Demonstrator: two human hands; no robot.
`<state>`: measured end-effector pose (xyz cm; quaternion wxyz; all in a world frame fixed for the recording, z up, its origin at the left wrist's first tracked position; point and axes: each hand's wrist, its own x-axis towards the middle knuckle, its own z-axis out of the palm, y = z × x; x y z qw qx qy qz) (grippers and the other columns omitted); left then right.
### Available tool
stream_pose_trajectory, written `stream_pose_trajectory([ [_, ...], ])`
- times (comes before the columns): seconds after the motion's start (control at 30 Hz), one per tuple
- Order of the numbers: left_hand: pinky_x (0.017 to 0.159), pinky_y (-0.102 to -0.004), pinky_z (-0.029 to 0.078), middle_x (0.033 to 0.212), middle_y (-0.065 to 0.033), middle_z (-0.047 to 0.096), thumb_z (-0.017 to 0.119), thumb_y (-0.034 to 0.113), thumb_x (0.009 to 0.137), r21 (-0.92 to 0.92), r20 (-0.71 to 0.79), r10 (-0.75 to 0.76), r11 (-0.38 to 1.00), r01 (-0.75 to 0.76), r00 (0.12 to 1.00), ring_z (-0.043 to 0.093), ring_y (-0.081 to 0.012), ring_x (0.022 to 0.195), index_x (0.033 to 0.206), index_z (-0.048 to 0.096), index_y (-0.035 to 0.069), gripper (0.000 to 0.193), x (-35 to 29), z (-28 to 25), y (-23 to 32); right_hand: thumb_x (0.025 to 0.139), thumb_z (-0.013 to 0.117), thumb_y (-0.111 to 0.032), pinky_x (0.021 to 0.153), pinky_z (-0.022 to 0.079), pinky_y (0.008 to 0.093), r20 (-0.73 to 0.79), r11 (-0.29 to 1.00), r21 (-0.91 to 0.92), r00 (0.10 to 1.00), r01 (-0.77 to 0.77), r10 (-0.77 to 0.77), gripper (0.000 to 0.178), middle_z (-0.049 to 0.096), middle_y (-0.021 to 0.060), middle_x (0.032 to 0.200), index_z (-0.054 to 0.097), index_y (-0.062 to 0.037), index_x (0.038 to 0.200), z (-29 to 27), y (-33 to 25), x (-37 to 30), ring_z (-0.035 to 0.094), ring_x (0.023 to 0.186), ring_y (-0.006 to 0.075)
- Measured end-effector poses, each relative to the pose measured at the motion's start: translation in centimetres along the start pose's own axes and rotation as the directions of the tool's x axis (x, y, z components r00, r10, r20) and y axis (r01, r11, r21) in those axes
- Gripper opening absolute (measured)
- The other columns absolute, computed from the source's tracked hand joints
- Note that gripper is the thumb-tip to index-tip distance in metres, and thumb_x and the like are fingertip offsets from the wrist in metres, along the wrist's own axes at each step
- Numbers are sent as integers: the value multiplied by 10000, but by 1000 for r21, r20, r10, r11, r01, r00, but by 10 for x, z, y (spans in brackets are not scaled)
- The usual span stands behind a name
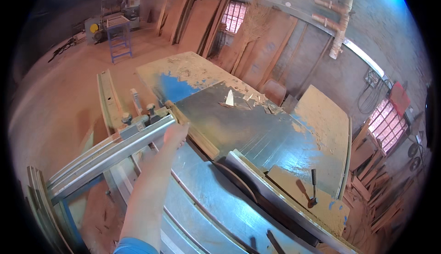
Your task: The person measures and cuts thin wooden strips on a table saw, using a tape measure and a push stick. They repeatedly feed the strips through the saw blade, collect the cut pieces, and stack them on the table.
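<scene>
My left hand (175,136) is at the end of the aluminium crosscut fence (110,159), its fingers closed against the near edge of a narrow wooden strip (195,134). The strip lies slantwise on the saw table (216,116), its near end close to a dark curved saw blade (236,180). Beneath my forearm runs the grooved metal sliding table (211,212). Two black knobs (150,108) stand on the fence behind my hand. Part of the fingers is too blurred to make out. My right hand is out of view.
Right of the blade is a metal rip fence (280,199) beside a black-handled lever (313,189). Offcuts (229,98) and sawdust (183,65) cover the table's far side. Boards (200,22) lean on the wall; a blue stand (118,38) is at far left. Scrap wood (379,194) lies right.
</scene>
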<state>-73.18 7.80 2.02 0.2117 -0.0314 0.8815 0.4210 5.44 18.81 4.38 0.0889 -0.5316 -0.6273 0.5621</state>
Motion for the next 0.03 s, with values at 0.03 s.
stream_pose_trajectory([
  [0.03,619,-418,554,766,-114,723,544,546,940,58,-2,19,998,-19,1000,697,-291,618,872,721,35,545,6,7,7,898,703,-359,1018,495,323,-31,891,439,989,-117,145,883,387,133,1562,176,-246,1597,-4,38,-11,504,1338,300],
])
